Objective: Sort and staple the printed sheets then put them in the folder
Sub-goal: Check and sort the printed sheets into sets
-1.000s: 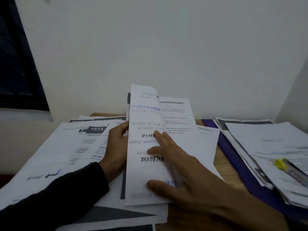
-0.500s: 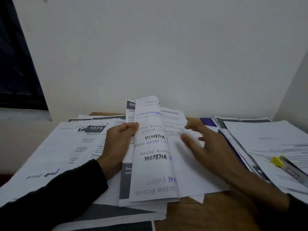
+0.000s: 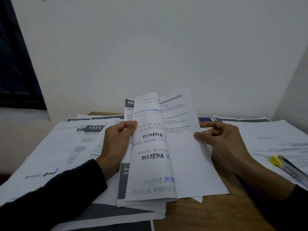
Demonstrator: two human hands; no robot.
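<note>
While the sorting step was under way, the left hand (image 3: 119, 144) gripped the left edge of a small bundle of sheets (image 3: 150, 147) at frame centre, thumb on top and fingers curled behind. The right hand (image 3: 223, 142) pinched the right edge of one printed page (image 3: 181, 130) between thumb and fingertips, peeling it away from the bundle toward the right. Both pieces were raised at their far ends, their near edges resting on the papers below.

To do this step well, the pinch should probably take a single page only, and the left grip should hold the remainder square, so that like pages can be gathered before any stapling.

As for appearance, the bundle's top sheet curved over like a turning leaf and bore a handwritten word repeated in black, blue and red ink, upside down to the viewer. The page at right carried small printed text under a grey header bar.

Further out, loose printed sheets with dark header blocks, one numbered 1573 (image 3: 95, 127), covered the left of the wooden table (image 3: 208, 215). At right lay another pile of sheets (image 3: 266, 139) on what looked like a purple folder (image 3: 204, 119), mostly hidden. A stapler (image 3: 288, 169) with a yellow end rested on that pile at the right edge of the frame.
</note>
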